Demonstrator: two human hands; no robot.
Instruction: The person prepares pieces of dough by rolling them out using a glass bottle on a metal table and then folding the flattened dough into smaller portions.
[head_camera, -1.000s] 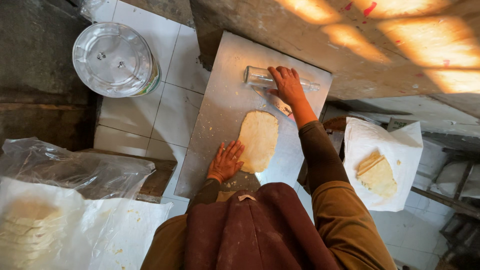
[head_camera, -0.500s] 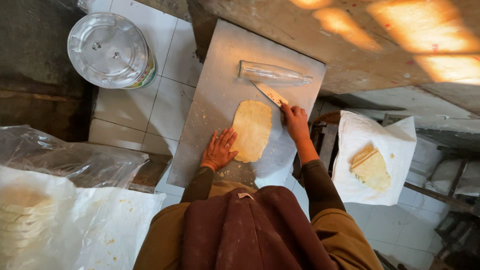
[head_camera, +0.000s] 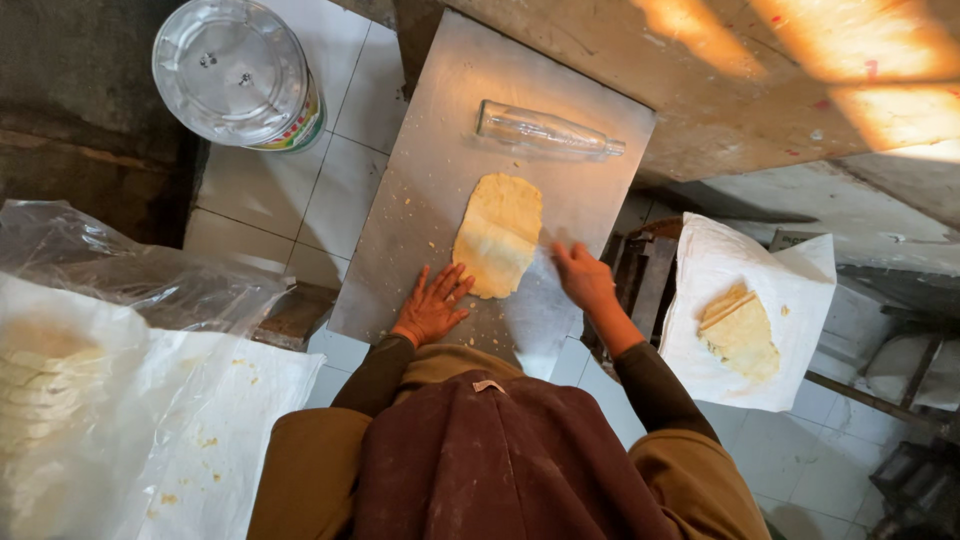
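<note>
Dough sheet (head_camera: 497, 233): one, flat on steel board (head_camera: 420, 240).
I count one glass bottle (head_camera: 545, 131); left hand (head_camera: 432, 307) spread flat touching the dough's edge, right hand (head_camera: 582, 276) open, holding nothing.

Left hand (head_camera: 432, 305) and right hand (head_camera: 583, 277) flank flat dough (head_camera: 498, 233) on board (head_camera: 420, 170).

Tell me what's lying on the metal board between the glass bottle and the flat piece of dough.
Nothing: in the head view, only bare metal board separates the glass bottle from the dough.

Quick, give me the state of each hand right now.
Left hand: open, flat on the metal board, fingertips at the dough sheet, holding nothing.
Right hand: open, beside the dough sheet, holding nothing.
</note>
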